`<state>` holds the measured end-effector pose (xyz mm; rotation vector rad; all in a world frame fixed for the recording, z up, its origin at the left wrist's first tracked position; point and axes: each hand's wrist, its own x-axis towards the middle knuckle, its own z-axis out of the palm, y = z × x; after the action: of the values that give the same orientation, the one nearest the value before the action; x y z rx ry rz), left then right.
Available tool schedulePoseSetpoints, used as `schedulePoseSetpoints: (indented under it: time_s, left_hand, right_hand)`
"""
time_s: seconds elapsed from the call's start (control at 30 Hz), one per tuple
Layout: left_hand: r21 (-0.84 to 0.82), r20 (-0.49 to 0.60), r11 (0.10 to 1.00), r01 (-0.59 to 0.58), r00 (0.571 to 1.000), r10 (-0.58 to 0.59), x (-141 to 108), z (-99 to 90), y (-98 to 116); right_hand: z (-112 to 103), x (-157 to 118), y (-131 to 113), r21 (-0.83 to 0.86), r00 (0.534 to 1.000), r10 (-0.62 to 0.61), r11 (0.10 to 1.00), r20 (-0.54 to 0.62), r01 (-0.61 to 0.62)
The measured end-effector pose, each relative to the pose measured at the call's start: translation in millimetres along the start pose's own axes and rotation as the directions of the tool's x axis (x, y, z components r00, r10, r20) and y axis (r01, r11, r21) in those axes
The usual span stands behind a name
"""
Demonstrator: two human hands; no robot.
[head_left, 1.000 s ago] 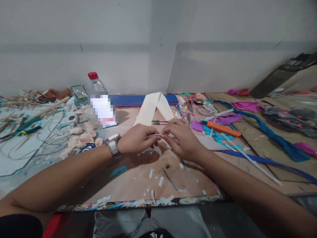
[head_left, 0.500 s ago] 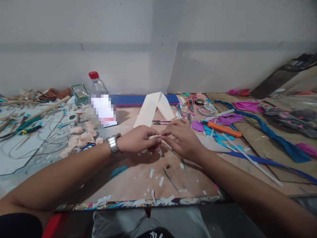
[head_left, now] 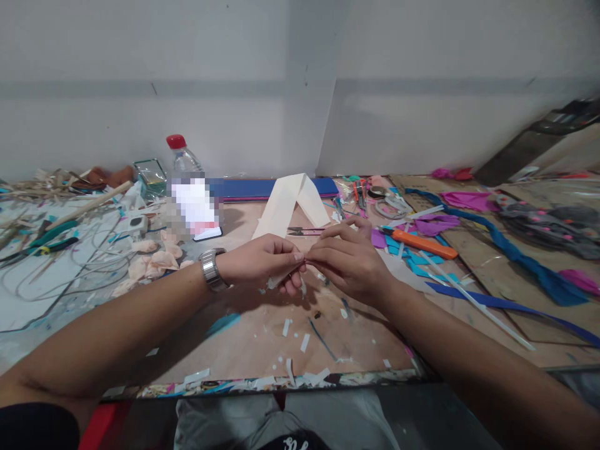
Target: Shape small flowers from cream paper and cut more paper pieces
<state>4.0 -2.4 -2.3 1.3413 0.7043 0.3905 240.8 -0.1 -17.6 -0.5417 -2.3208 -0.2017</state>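
Note:
Fingers of my left hand point(head_left: 267, 262), with a metal watch point(head_left: 213, 269) at its wrist, are closed on a small pale strip point(head_left: 282, 275). My right hand point(head_left: 351, 259) meets it fingertip to fingertip, its fingers pinched at the strip's end; what lies between those tips is too small to make out. Just behind the hands stretches a folded cream paper band point(head_left: 281, 206), with small scissors point(head_left: 304, 231) lying beside it. Bits of white paper point(head_left: 305, 342) are scattered on the tabletop in front.
At the left are a phone point(head_left: 197, 206), a bottle with a red cap point(head_left: 177, 142), peach-coloured pieces point(head_left: 157, 264) and green-handled pliers point(head_left: 56, 232). An orange cutter point(head_left: 422, 242), blue ribbon point(head_left: 510, 256) and a white stick point(head_left: 482, 306) lie at the right.
The pale strip has tilted downward under my left fingers, and the left thumb has shifted over it. My right fingers have risen and curled slightly, still meeting the left ones.

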Motion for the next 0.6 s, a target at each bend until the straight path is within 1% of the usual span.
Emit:
schedulePoseSetpoints:
  time_s: [0.1,0.23,0.3,0.37,0.47,0.53,0.6]
  left_hand:
    - [0.077,-0.019,0.996,-0.033,0.999,0.035,0.3,-0.9,2.2]
    - [0.163,-0.012,0.985,-0.053,0.998,0.056,0.0,-1.6,1.6]
    - [0.245,-0.036,0.968,-0.06,0.997,0.071,-0.3,-1.6,-0.9]
    - [0.377,-0.074,0.923,-0.074,0.991,0.11,-0.8,-1.0,-3.6]
    - [0.574,-0.098,0.812,-0.106,0.976,0.196,-1.2,1.1,-5.6]
    - [0.633,-0.087,0.764,-0.127,0.969,0.233,-1.2,2.4,-5.3]
    - [0.643,-0.076,0.752,-0.143,0.966,0.249,-1.0,3.2,-4.7]
  right_hand:
    - [0.7,0.0,0.5,-0.007,1.0,0.005,1.0,-0.015,-0.005]
    - [2.6,-0.5,0.1,-0.009,1.0,0.024,1.0,-0.014,-0.024]
    - [3.1,-0.5,-0.6,0.007,0.999,0.037,0.999,-0.021,-0.037]
    - [3.5,-0.7,-1.1,0.032,0.998,0.06,0.998,-0.026,-0.06]
    - [3.9,-1.3,-1.1,0.043,0.995,0.097,0.994,-0.012,-0.096]
    - [4.0,-1.7,-0.7,0.041,0.993,0.115,0.993,0.002,-0.115]
    - [3.8,-1.9,-0.2,0.045,0.991,0.136,0.99,0.019,-0.136]
